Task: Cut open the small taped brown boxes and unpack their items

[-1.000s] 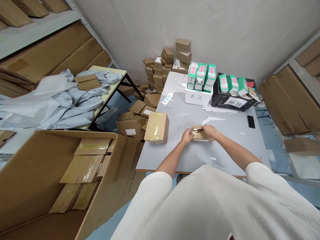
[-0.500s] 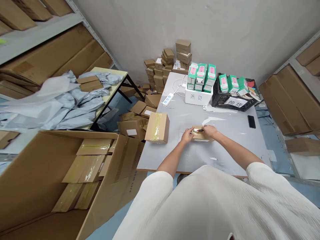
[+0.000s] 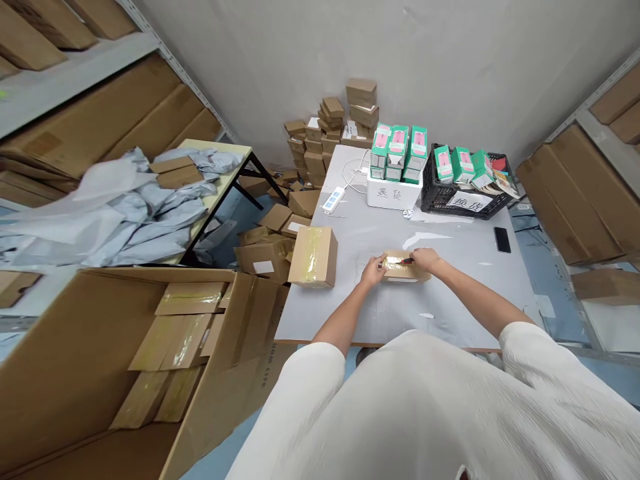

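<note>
A small taped cardboard box (image 3: 400,271) lies on the grey table in front of me, with a white label on its near side. My left hand (image 3: 373,271) is closed on the box's left end. Over the right part of its taped top, my right hand (image 3: 425,259) grips a black and red utility knife (image 3: 408,261), its tip pointing left along the tape. A larger taped cardboard box (image 3: 314,257) stands to the left of my left hand, apart from it.
At the table's back are a white bin (image 3: 393,193) and a black crate (image 3: 459,201) holding green boxes. A phone (image 3: 503,240) lies at right, a power strip (image 3: 334,200) at left. A big open carton (image 3: 240,333) with taped boxes stands left of the table (image 3: 370,320).
My right hand and the knife have shifted slightly right along the box top. My left hand stays at the left end. The view has moved a little.
</note>
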### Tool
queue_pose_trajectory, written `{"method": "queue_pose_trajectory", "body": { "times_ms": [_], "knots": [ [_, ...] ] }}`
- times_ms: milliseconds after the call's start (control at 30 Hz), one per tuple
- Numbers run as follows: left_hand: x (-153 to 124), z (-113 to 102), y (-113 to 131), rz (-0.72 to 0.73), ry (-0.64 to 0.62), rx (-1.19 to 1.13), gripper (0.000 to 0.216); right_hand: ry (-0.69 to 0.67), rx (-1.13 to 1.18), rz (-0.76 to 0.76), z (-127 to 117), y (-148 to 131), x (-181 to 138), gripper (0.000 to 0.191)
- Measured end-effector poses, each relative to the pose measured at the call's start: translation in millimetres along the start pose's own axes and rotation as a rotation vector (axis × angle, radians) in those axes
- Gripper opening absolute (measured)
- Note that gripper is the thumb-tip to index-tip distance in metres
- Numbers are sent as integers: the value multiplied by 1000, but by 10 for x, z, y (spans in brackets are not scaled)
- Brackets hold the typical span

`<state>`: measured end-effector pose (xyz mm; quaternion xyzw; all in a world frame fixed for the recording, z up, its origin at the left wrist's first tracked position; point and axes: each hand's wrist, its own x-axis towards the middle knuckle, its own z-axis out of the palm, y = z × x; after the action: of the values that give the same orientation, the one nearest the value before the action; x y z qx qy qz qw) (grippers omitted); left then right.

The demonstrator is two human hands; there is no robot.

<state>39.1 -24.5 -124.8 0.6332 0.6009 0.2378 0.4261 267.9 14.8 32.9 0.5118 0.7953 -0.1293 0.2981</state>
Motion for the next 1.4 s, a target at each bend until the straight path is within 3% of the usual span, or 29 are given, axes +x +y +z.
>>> {"method": "queue_pose_trajectory", "body": {
  "times_ms": [500,667,767,867,967,1133,1400],
  "knots": [
    [-36,-55,96,-43,-4,231,64,-5,50,66,132,427,-260,33],
    [-102,-75,315,-57,3,412,58,-14,48,68,164,482,-311,35],
    [-138,-18,540,9,35,587,54,-23,49,78,183,474,-331,36],
    [-161,114,794,180,-104,649,50,-13,57,75,196,445,-351,36],
    [-168,264,999,292,-254,695,61,1,52,73,197,409,-362,38],
    [-147,378,1140,244,-300,833,50,4,48,92,203,438,-366,39],
    [-54,416,1151,156,-284,818,51,-24,83,133,363,812,-456,38]
  ]
}}
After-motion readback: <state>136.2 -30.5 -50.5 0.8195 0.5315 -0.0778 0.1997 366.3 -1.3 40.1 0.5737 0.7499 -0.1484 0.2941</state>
